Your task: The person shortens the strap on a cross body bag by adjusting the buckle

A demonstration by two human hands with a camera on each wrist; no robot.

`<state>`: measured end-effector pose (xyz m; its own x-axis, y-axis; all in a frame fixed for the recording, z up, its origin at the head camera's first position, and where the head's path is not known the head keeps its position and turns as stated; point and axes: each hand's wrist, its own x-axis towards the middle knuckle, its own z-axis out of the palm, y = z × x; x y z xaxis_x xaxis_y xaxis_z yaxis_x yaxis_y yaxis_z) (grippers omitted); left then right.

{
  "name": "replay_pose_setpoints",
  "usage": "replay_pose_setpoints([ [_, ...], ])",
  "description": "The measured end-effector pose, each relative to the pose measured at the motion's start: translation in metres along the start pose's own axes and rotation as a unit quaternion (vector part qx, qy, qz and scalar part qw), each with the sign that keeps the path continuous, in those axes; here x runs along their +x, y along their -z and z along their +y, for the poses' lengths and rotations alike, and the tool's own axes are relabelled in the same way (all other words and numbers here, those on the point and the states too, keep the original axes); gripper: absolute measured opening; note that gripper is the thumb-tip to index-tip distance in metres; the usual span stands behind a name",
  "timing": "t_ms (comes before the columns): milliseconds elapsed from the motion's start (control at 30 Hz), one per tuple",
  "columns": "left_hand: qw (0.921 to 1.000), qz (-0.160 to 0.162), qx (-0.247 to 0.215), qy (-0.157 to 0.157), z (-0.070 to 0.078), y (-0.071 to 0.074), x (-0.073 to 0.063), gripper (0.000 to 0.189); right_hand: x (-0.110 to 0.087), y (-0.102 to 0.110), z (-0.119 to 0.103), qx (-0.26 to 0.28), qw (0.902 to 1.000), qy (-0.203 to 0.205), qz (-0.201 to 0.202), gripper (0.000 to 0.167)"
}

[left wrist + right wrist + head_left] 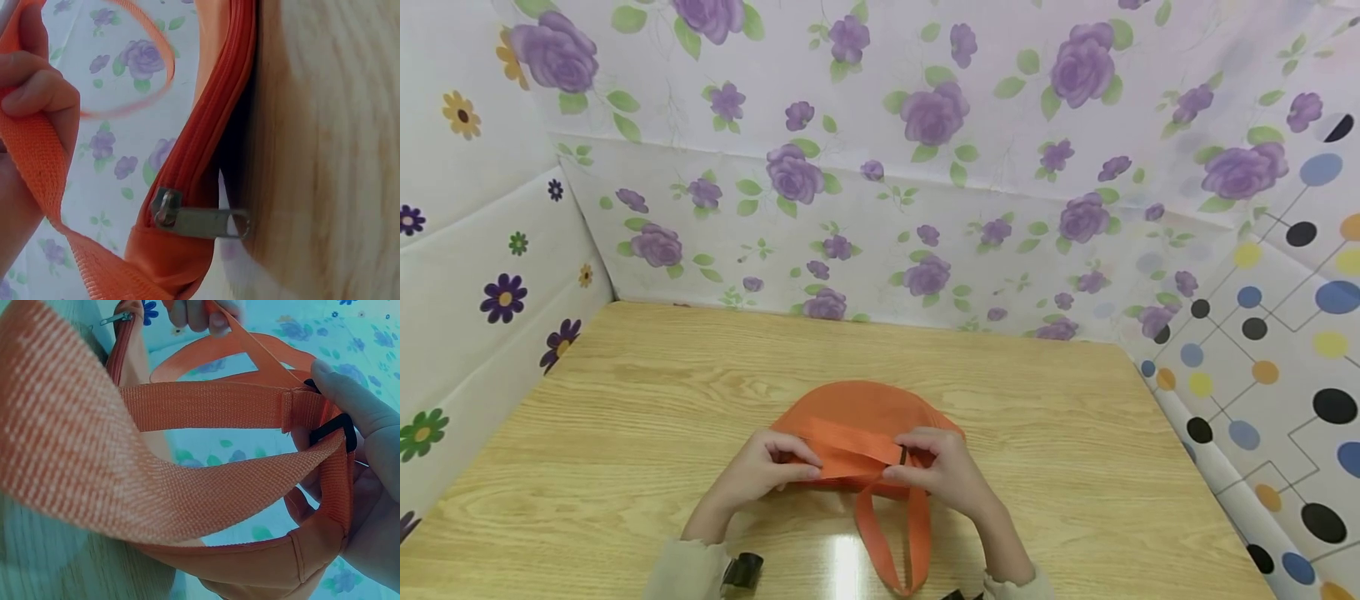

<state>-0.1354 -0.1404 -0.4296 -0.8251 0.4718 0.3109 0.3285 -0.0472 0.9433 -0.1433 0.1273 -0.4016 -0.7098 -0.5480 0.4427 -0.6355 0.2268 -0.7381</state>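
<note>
An orange bag (861,404) lies on the wooden table in front of the person. In the head view the left hand (763,467) pinches the orange webbing strap (847,463) near the bag's left side. The right hand (943,467) grips the strap at its other end, by a black plastic strap adjuster (347,431) that shows between thumb and fingers in the right wrist view. A loop of strap (918,542) hangs from there toward the person. Along the bag's edge runs a red zipper (206,112), its metal pull (203,223) at one end.
The wood-grain table (662,383) extends around the bag on all sides. Behind it stands a white wall covering (865,250) with purple flowers, with patterned sheets at left and right. A small black item (745,571) is beside the left sleeve (688,571).
</note>
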Motion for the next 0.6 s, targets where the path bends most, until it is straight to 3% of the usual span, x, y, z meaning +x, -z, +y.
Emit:
replay_pose_setpoints([
  [300,0.9999,-0.006,-0.001,0.010,0.002,0.005,-0.001,0.007,0.003,0.007,-0.024,0.003,0.9997,0.023,0.005,0.017],
  [600,0.9998,-0.004,0.010,0.017,0.001,0.009,-0.003,0.008,0.000,0.010,-0.021,-0.006,0.9999,0.016,0.004,0.019],
])
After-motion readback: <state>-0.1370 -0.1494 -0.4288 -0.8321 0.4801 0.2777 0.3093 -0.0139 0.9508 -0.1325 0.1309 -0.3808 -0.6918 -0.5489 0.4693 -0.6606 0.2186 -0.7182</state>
